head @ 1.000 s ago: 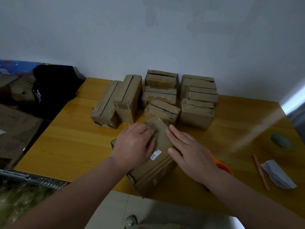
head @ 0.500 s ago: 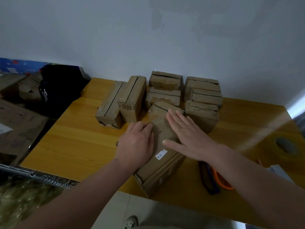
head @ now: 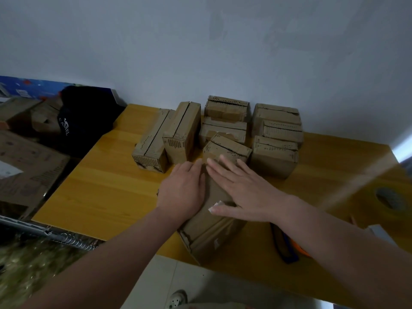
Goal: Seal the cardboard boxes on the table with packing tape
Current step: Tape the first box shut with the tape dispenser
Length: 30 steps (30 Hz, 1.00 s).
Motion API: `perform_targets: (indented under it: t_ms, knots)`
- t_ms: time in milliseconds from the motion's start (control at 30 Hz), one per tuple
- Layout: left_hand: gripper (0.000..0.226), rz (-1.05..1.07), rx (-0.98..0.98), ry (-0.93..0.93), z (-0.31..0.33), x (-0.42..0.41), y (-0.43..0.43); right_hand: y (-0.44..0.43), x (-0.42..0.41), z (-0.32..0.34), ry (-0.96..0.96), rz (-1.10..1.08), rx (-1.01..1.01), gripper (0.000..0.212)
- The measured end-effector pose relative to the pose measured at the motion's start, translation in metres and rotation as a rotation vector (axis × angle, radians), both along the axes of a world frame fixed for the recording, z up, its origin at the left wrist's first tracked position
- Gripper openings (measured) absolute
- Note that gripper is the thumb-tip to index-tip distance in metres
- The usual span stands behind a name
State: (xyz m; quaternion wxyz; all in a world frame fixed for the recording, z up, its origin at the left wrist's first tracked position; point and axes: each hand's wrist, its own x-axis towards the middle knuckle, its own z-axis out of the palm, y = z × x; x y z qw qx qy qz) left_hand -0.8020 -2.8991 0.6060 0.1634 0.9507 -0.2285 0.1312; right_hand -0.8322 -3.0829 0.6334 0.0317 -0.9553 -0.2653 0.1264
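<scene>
My left hand and right hand lie flat, fingers straight, on the long brown cardboard box at the near edge of the yellow wooden table. Its long axis points away from me, toward the stacked brown boxes.

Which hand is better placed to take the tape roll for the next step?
The right hand. The tape roll lies on the right side of the table, on that hand's side, while the left hand rests flat on the box and could probably hold it steady.

Black cap beside large carton; shoe at bottom edge.
</scene>
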Motion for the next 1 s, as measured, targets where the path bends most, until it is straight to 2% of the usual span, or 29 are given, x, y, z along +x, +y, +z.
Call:
perform_targets:
  t_ms: [67, 133, 267, 367, 467, 533, 600, 633, 733, 767, 867, 1000]
  knots:
    - [0.044, 0.071, 0.021, 0.054, 0.002, 0.003, 0.004, -0.003, -0.003, -0.001, -0.048, 0.014, 0.021, 0.098]
    - [0.038, 0.155, -0.025, 0.091, 0.002, 0.007, 0.01, -0.005, -0.006, 0.0, -0.027, -0.078, 0.092, 0.109]
    - [0.04, 0.297, -0.118, 0.195, 0.002, 0.014, 0.022, 0.004, -0.007, 0.003, 0.253, -0.483, 0.453, 0.132]
    - [0.041, 0.276, -0.275, 0.226, 0.004, 0.013, 0.023, 0.01, -0.009, 0.0, 0.253, -0.591, 0.612, 0.12]
    - [0.048, 0.241, -0.532, 0.205, 0.007, 0.006, 0.023, 0.016, -0.018, 0.003, 0.151, -0.572, 0.695, 0.102]
    - [0.053, 0.249, -0.758, 0.26, 0.008, 0.0, 0.022, 0.024, -0.024, 0.007, 0.086, -0.496, 0.729, 0.093]
    - [0.046, 0.216, -0.983, 0.442, 0.007, -0.005, 0.018, 0.035, -0.033, 0.009, 0.075, -0.356, 0.652, 0.084]
    - [0.044, 0.184, -1.023, 0.558, 0.005, -0.007, 0.016, 0.04, -0.037, 0.007, 0.092, -0.28, 0.59, 0.081]
    - [0.033, 0.008, -0.867, 0.872, -0.013, -0.011, 0.016, 0.041, -0.049, -0.012, 0.21, -0.162, 0.418, 0.081]
    - [0.035, -0.042, -0.801, 0.945, -0.022, -0.012, 0.017, 0.037, -0.052, -0.021, 0.255, -0.147, 0.348, 0.083]
    - [0.047, -0.182, -0.688, 0.997, -0.043, -0.015, 0.025, 0.023, -0.056, -0.039, 0.234, -0.103, 0.123, 0.08]
    - [0.057, -0.238, -0.605, 1.055, -0.045, -0.015, 0.025, 0.004, -0.044, -0.047, 0.164, -0.249, 0.008, 0.076]
